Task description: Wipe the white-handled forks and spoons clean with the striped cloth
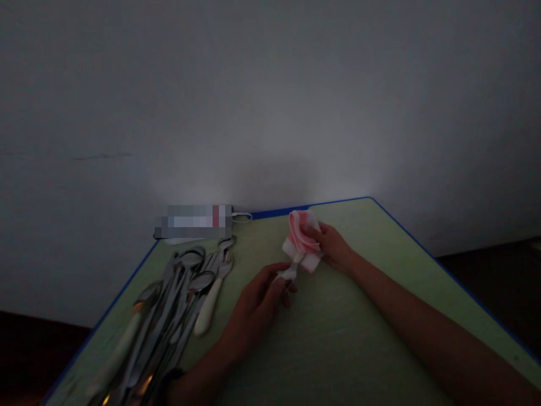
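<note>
My left hand (262,296) is closed around the handle of a piece of cutlery (289,272), held just above the green table (338,338). The upper end of the utensil is wrapped in a pink-and-white striped cloth (301,239). My right hand (332,245) grips that cloth from the right, fingers closed on it. What kind of utensil it is stays hidden by the cloth.
A heap of several spoons and other cutlery (177,304), some with pale handles, lies on the table's left side. A blurred-out flat object (192,221) with a white cord sits at the far edge. The table has a blue rim (406,228). A plain wall stands behind.
</note>
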Tool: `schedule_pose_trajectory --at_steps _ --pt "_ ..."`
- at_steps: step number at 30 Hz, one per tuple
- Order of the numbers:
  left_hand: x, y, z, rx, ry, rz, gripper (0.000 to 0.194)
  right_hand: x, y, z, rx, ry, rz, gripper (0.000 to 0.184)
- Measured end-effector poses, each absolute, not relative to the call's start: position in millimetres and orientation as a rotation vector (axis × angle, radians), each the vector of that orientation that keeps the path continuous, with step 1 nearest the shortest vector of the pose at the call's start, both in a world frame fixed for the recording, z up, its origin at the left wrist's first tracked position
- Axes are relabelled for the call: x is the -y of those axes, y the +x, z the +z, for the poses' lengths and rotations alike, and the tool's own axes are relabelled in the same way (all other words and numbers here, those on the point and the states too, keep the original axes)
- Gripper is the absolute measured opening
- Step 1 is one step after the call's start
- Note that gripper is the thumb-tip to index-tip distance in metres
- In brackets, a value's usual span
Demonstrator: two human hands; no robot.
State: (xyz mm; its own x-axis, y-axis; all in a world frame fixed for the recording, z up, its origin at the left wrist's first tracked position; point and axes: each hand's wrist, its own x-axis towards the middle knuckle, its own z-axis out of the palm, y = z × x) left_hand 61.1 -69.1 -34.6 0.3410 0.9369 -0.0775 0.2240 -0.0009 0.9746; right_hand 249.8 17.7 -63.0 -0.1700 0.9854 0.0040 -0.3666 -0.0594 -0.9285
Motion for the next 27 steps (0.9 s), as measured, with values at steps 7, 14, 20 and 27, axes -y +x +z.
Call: schedule_pose_trajectory --at_steps 7,14,20,27 --pt "66 63 -38 -1.137 1.612 0.629 0.042 -17 250 -65 1.049 -0.909 1.386 0.038" --pt "63 63 -35 -1.205 1.494 0.667 0.036 -19 246 -58 0.818 -0.744 1.611 0.041" --pt "61 63 -35 -1.244 1.361 0.721 0.035 -26 248 -61 0.692 -0.579 1.585 0.022" --pt "62 67 -30 -1.391 1.485 0.656 0.031 2 214 -60 0.842 -0.549 1.692 0.026"
